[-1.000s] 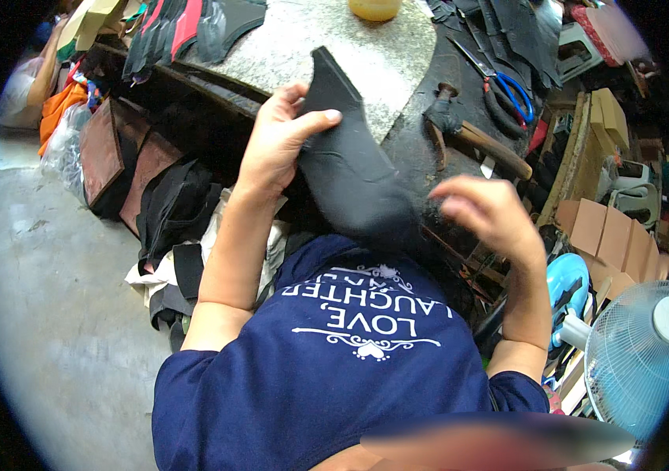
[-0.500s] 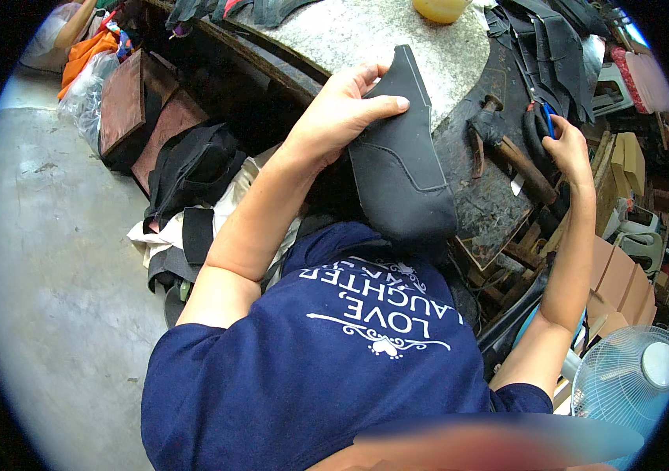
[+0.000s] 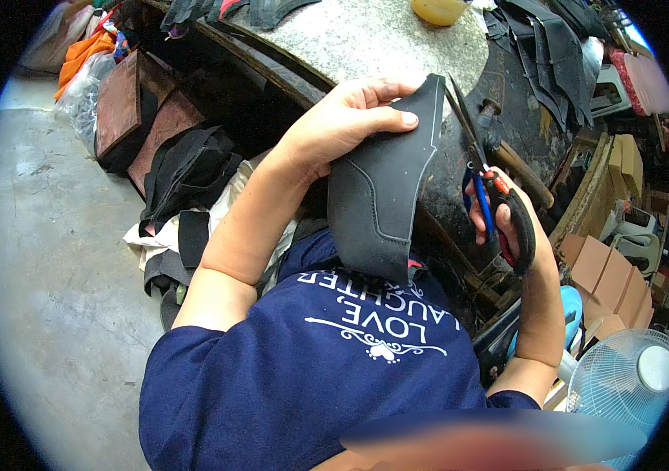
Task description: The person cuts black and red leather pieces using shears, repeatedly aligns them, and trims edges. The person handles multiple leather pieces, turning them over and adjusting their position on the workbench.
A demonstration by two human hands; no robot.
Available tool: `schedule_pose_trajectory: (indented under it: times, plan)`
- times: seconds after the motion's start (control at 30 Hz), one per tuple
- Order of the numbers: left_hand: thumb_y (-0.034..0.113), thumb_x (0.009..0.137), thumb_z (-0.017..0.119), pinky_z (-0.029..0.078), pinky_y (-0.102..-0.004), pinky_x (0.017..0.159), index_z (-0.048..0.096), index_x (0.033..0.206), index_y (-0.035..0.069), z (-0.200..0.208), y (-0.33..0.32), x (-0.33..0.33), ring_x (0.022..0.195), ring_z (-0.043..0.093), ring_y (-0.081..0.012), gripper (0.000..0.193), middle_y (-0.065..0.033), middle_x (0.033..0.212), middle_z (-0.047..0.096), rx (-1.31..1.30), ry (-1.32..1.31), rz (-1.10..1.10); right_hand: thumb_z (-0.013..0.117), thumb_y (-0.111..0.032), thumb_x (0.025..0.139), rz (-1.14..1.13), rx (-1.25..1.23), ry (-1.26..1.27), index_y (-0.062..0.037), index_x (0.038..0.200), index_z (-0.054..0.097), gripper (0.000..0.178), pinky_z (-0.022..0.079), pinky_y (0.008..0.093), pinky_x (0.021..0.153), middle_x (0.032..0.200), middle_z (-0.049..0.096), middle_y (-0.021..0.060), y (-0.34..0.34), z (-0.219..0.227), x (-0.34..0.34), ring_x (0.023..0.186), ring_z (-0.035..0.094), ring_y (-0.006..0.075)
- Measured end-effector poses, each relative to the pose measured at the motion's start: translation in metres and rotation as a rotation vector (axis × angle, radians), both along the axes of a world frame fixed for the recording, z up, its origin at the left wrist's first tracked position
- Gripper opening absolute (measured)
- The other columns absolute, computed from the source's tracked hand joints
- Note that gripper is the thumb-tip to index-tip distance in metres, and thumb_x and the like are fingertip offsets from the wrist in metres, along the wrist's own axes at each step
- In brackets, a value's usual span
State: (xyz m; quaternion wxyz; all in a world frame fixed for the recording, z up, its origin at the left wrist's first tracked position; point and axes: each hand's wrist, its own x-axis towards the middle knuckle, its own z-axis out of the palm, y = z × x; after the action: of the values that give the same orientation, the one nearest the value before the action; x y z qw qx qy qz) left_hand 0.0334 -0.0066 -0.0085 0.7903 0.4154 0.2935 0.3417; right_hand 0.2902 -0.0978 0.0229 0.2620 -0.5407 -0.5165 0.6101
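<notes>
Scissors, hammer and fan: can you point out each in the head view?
Scissors (image 3: 499, 187), head view: red part of the handle.
Hammer (image 3: 526, 173), head view: wooden handle.
Fan (image 3: 656, 369), head view: round middle hub.

Smooth leather-like piece (image 3: 377, 188); metal scissor blades (image 3: 469, 129); rough wooden handle (image 3: 524, 174).

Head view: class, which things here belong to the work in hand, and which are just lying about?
In hand:
- black stitched piece, in the left hand
- scissors, in the right hand

Apparently just lying about:
- wooden-handled tool
- yellow-filled container
- fan
- orange cloth
</notes>
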Motion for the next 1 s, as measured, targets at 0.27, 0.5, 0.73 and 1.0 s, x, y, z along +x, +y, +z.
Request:
schedule_pose_trajectory:
  times: [0.27,0.5,0.73,1.0]
  plan:
    - [0.008,0.083,0.067,0.054,-0.0219,0.073,0.058,0.124,0.0,0.003,-0.005,-0.001,0.078,0.067,-0.0096,0.043,-0.0059,0.097,0.069,0.003,0.004,-0.026,0.068,-0.075,0.066,-0.005,0.003,-0.124,-0.0032,0.102,0.052,0.082,0.036,0.0184,0.041,0.065,0.049,-0.0002,0.003,0.003,0.004,0.05,0.044,0.0043]
    - [0.007,0.082,0.068,0.055,-0.0213,0.072,0.058,0.124,0.001,0.0,-0.006,0.0,0.078,0.067,-0.0099,0.043,-0.0063,0.099,0.069,-0.005,0.007,-0.011,0.073,-0.06,0.074,-0.027,0.116,-0.163,-0.0034,0.104,0.051,0.068,0.034,0.018,0.041,0.064,0.047,-0.0036,0.0,-0.006,0.004,0.049,0.043,0.0029]
    - [0.008,0.086,0.063,0.054,-0.022,0.073,0.052,0.13,-0.004,-0.008,-0.006,0.001,0.08,0.065,-0.01,0.047,-0.0081,0.103,0.066,-0.003,0.08,0.055,0.069,-0.052,0.082,-0.082,0.095,-0.152,-0.0043,0.098,0.052,0.053,0.031,0.0195,0.034,0.057,0.044,-0.0054,-0.002,-0.019,0.002,0.04,0.039,0.0036]
    - [0.01,0.084,0.07,0.056,-0.0225,0.065,0.059,0.11,0.001,-0.008,0.012,-0.012,0.072,0.067,-0.0107,0.03,-0.0073,0.089,0.068,0.132,0.034,0.119,0.059,-0.074,0.076,0.001,-0.098,0.204,-0.0022,0.102,0.052,0.077,0.033,0.0191,0.042,0.06,0.049,-0.0014,-0.014,-0.011,0.005,0.047,0.044,0.0058]
